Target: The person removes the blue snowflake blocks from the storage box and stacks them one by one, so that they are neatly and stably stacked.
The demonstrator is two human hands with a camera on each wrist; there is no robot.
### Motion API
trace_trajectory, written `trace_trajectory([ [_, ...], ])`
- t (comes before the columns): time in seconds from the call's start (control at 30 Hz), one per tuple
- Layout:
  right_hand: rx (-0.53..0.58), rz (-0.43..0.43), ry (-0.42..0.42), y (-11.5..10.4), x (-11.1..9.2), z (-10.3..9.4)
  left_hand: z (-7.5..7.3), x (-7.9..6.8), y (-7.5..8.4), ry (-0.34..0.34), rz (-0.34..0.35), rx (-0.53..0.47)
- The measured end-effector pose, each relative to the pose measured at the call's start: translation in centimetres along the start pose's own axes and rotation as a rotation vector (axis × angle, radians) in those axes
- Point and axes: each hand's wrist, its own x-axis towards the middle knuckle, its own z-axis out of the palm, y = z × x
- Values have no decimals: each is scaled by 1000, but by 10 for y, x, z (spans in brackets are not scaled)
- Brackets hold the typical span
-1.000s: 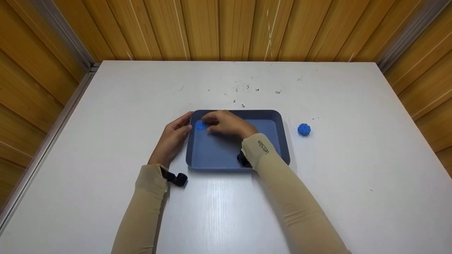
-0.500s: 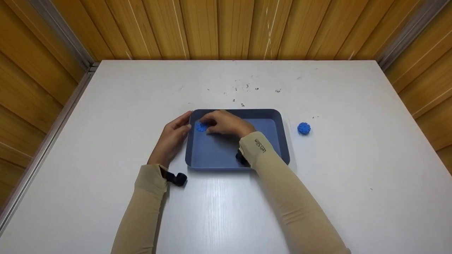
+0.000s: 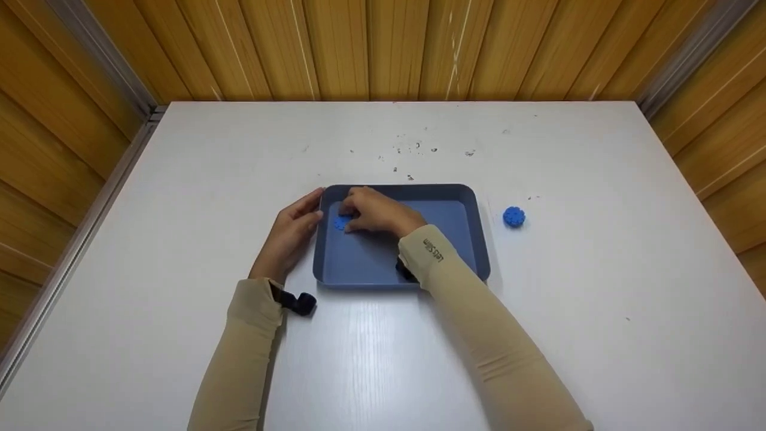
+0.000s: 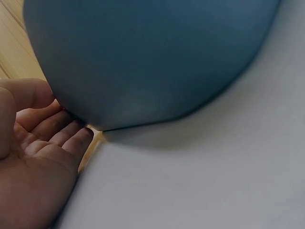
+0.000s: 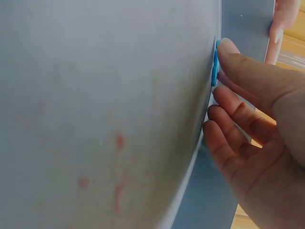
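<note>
A blue notched plastic disc [image 3: 340, 223], like a snowflake building piece, lies flat in the left part of a shallow blue-grey tray [image 3: 389, 263]. My right hand [image 3: 383, 211] reaches into the tray, thumb and fingers around the disc's edges and covering part of it. In the right wrist view the disc [image 5: 215, 64] appears edge-on between thumb and fingers. At the tray's left side, my left hand [image 3: 290, 236] rests against the outer wall near the back corner. Its thumb and fingertips touch that wall [image 4: 143, 71] in the left wrist view.
Right of the tray, a second blue notched piece [image 3: 514, 216] sits on the white table [image 3: 568, 287]; it looks thick, perhaps stacked. Dark marks [image 3: 417, 146] spot the tabletop behind the tray. Wood-panelled walls [image 3: 371, 48] enclose the back and sides.
My right hand has brought the disc slightly toward the front of the tray, and its fingers now cover more of it. The left hand stays at the tray's wall.
</note>
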Motion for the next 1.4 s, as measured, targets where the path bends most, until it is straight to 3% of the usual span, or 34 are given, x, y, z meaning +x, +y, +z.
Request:
trace_trajectory([
  [0.2, 25, 19, -34, 0, -1, -2, 0, -1, 1, -10, 6, -22],
  [0.47, 98, 82, -125, 2, -8, -7, 0, -2, 2, -3, -7, 28],
  [0.67, 85, 83, -154, 2, -13, -10, 0, -2, 2, 2, -3, 57],
  [1.07, 89, 43, -137, 2, -28, -20, 0, -1, 1, -10, 19, 45],
  [1.4, 93, 66, -137, 6, -46, -33, 0, -1, 1, 4, 11, 77],
])
